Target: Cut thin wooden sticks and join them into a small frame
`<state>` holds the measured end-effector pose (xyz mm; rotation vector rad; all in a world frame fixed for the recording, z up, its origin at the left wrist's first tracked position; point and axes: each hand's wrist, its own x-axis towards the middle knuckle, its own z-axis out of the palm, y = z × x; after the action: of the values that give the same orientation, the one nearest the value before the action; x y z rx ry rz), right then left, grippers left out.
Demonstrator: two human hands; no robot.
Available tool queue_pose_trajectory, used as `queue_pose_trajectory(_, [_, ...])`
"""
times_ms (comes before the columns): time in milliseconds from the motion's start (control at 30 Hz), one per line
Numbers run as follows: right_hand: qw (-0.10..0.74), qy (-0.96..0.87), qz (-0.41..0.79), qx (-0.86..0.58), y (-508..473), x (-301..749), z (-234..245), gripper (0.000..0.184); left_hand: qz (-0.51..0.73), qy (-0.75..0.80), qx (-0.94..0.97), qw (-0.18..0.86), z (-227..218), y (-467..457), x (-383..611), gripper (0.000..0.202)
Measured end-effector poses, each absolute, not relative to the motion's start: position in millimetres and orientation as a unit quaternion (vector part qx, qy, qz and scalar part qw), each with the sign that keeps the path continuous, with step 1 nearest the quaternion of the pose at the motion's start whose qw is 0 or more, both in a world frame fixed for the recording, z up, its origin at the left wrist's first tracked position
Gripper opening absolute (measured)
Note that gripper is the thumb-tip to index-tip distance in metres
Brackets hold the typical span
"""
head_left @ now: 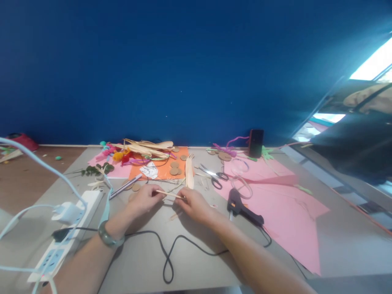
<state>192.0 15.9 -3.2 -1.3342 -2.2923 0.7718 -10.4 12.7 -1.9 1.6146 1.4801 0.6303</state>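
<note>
We see the fingers of both hands pinched together on one thin pale stick, held just below the centre of the frame. The left hand grips its left end and the right hand its right end, so the stick lies nearly level between them. A green bangle circles the left wrist.

Just above the right hand we find a pale flat strip, standing lengthwise in the frame, with open black-handled scissors to its right. Up and to the left, an orange sheet carries small brown discs, and a bundle of pale strips lies near its top edge.

Right of centre, we notice a black glue gun partly over pink paper. A black cable loops across the grey table at bottom centre. At lower left is a white power strip with plugs in it. Behind everything, a deep blue panel fills the upper frame.
</note>
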Motion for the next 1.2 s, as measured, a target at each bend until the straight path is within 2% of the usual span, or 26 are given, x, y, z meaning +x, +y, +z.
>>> queue_pose_trajectory(133, [0.206,-0.81,0.3,-0.46,15.8,195.9,1.5,0.011,0.29,0.554,0.605,0.493,4.9,8.8,-2.9,0.023])
queue_pose_trajectory(300, [0.208,-0.803,0.318,-0.459,15.3,197.8,4.1,0.011,0.342,0.545,0.555,0.528,-4.5,10.0,1.4,0.031])
queue_pose_trajectory(567, [0.233,-0.788,0.358,-0.442,14.7,200.3,7.3,0.015,0.338,0.531,0.597,0.497,-15.6,10.4,3.6,0.016])
queue_pose_trajectory(867, [0.29,-0.712,0.451,-0.452,12.8,198.9,13.2,0.019,0.306,0.495,0.604,0.544,-10.6,1.8,5.9,0.018])
queue_pose_trajectory(1067, [0.357,-0.69,0.422,-0.468,13.1,200.2,11.3,0.026,0.349,0.499,0.587,0.534,3.3,-2.1,8.9,0.026])
queue_pose_trajectory(1200, [0.313,-0.732,0.406,-0.448,8.5,197.1,9.9,0.024,0.404,0.513,0.557,0.513,4.9,-4.0,12.7,0.029])
